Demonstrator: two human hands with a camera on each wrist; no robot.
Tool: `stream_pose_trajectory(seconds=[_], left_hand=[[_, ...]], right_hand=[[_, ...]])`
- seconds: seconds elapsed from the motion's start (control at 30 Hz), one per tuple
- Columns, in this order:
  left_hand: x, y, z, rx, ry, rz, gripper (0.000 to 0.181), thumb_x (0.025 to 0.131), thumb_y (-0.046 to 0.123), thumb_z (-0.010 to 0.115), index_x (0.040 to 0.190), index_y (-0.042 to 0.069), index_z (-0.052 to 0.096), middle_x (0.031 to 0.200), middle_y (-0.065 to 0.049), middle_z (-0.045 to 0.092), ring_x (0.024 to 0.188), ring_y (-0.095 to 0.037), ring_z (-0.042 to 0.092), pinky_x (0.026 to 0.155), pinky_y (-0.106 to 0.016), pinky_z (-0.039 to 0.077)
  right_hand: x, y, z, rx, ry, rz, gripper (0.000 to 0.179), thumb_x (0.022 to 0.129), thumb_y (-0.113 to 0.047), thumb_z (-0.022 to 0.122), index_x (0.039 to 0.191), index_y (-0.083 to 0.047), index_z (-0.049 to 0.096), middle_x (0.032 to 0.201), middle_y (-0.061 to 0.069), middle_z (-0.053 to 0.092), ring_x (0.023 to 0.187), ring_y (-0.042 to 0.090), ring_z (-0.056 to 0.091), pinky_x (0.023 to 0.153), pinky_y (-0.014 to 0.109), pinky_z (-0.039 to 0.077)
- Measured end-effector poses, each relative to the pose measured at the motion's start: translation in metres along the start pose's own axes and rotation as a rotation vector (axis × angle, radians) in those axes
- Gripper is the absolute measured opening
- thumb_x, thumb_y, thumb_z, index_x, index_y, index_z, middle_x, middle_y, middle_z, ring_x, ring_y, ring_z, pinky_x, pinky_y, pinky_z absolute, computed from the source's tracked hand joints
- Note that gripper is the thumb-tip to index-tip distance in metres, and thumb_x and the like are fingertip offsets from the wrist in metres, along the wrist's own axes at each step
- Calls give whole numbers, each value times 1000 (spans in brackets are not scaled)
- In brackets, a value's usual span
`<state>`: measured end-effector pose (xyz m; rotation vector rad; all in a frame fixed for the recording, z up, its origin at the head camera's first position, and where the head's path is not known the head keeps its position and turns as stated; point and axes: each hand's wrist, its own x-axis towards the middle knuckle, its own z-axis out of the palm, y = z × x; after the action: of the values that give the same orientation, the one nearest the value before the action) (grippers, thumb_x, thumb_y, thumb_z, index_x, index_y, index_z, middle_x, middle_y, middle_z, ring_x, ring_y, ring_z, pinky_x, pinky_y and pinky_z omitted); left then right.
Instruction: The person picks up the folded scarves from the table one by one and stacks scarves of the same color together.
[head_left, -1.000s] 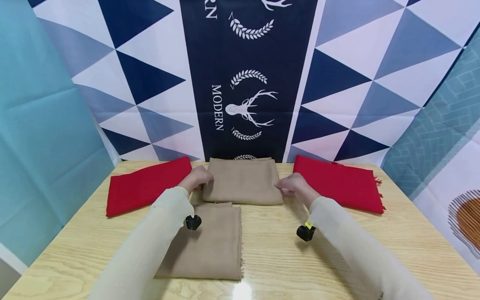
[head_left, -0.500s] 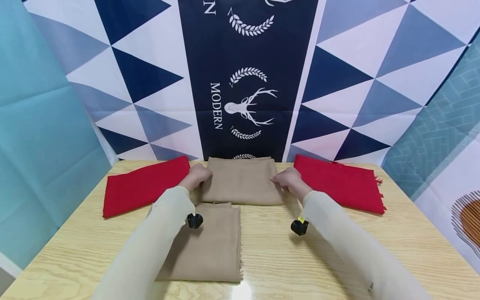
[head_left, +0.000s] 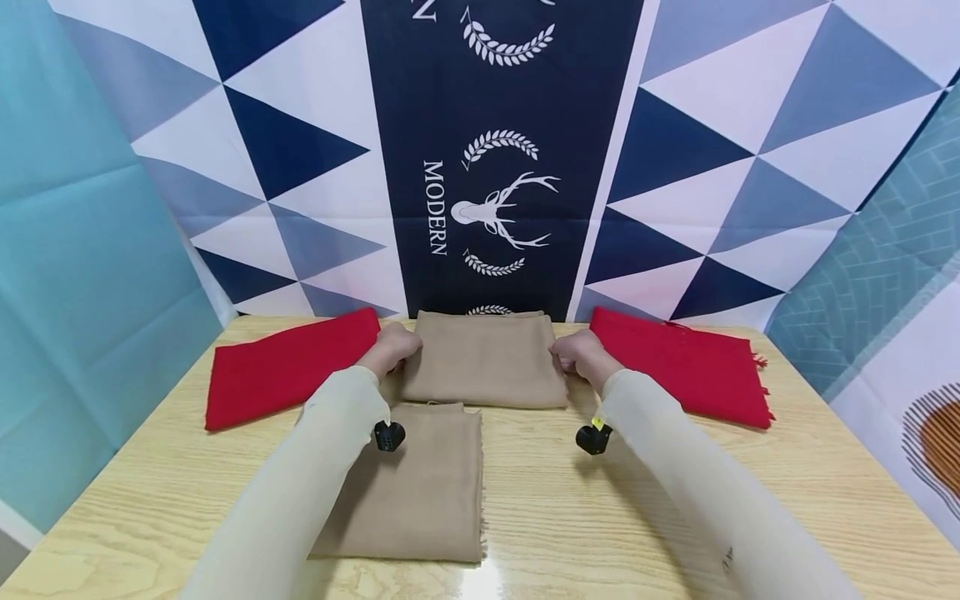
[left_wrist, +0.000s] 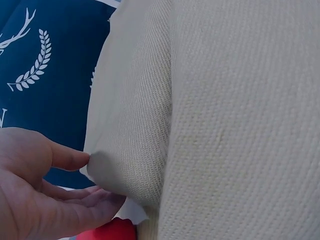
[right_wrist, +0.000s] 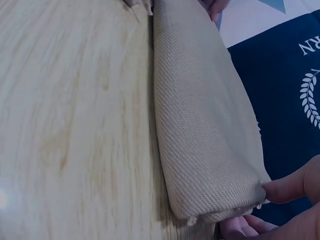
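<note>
A folded beige scarf lies flat at the far middle of the table, its long side facing me. At its left edge my left hand pinches the cloth; in the left wrist view the thumb is on top and the other fingers are tucked under. The right hand grips the opposite edge, and the right wrist view has its thumb above a fringed corner. A second folded beige scarf rests nearer me, fringed down its right side and partly hidden by my left sleeve.
A folded red scarf lies slanted at the back left of the wooden table. Another red scarf, with fringe on its right end, is at the back right. Behind the table hangs a patterned curtain.
Both hands stay at the far beige scarf's side edges. My right hand has shifted slightly away from me along its edge. The scarves look unmoved.
</note>
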<state>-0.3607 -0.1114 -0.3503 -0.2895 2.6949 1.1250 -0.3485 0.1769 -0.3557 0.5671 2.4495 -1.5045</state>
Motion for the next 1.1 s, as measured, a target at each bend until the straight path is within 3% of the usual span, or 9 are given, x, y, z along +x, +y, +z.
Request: stream_pose_trajectory(seconds=[0.13,0.37,0.43,0.53,0.67,0.77,0.83,1.03,1.1], left_hand=[[-2,0,-1,-8,-17,4,15,84,10,47,69,8,44,71,-6,45,47,-15,43,44,-22,37],[3,2,-1,-23,-40,-27,11,83,8,49,73,4,47,72,-8,46,49,-16,43,46,-26,39],[9,0,1,-44,-40,-38,7,83,8,50,80,1,51,78,-10,48,54,-18,45,49,-27,40],[24,-6,6,-85,-48,-30,8,82,9,50,82,0,52,81,-11,48,57,-20,45,50,-29,39],[20,-4,6,-96,-57,-45,8,84,8,50,85,0,52,85,-11,49,61,-20,47,52,-29,41],[6,2,2,-101,-61,-64,12,86,7,49,94,-2,53,91,-12,50,64,-19,48,54,-28,43],[10,0,4,-113,-64,-61,18,86,7,50,99,-5,53,95,-13,51,66,-20,51,55,-28,44],[95,-44,31,-128,-77,-2,27,81,13,57,101,-5,56,94,-16,57,68,-26,60,55,-33,51],[104,-48,34,-126,-87,-10,31,82,15,61,107,-4,56,100,-15,59,72,-25,61,58,-34,52]], right_hand=[[2,-1,1,42,-30,20,3,85,2,53,87,3,52,46,-6,34,46,7,36,50,19,32],[2,-3,1,87,-68,40,11,87,1,55,77,0,51,45,-5,31,42,7,32,47,20,32],[16,1,2,114,-70,53,7,86,2,58,82,2,52,47,-4,33,44,8,35,48,20,35],[76,28,2,194,-115,47,12,81,2,66,85,3,55,50,-2,44,46,9,45,50,23,44],[184,76,4,265,-164,55,13,78,1,70,88,1,61,59,-1,57,52,12,56,56,29,52],[226,92,7,300,-166,104,18,77,1,73,91,-1,62,64,1,61,54,12,59,56,28,53],[234,94,7,332,-179,136,22,73,2,76,89,-1,61,65,2,62,52,12,59,52,25,50],[204,81,2,309,-259,149,18,79,-2,74,93,1,63,69,1,64,45,7,49,47,18,42],[192,76,-1,306,-292,140,15,78,-3,75,88,0,63,65,0,63,44,6,48,46,17,41]])
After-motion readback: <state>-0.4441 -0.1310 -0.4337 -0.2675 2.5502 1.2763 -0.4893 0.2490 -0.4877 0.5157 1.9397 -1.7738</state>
